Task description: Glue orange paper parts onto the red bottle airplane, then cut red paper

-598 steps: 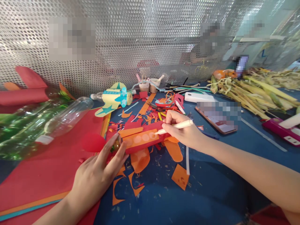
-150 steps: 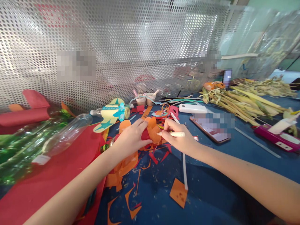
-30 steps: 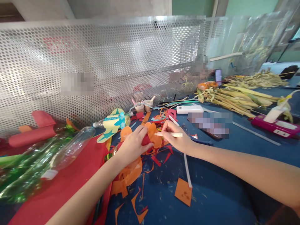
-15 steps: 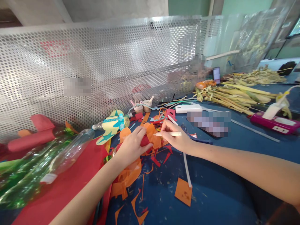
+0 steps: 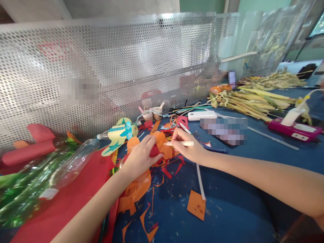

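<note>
white pen [image 5: 187, 143] clamped in fingers of the right hand [image 5: 193, 153], long axis crosswise, tip leftward at a rounded orange piece [image 5: 164, 145], earlier on an orange strip, left hand [image 5: 140, 155] fingers clamped over a red-wrapped bottle [image 5: 154, 151], neck leftward, short of the back edge of the desk [image 5: 174, 209]

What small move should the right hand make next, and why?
Probably a short stroke of the white pen on the orange piece: the right hand holds the pen with its tip at that piece, while the left hand grips the red paper beside it.
</note>
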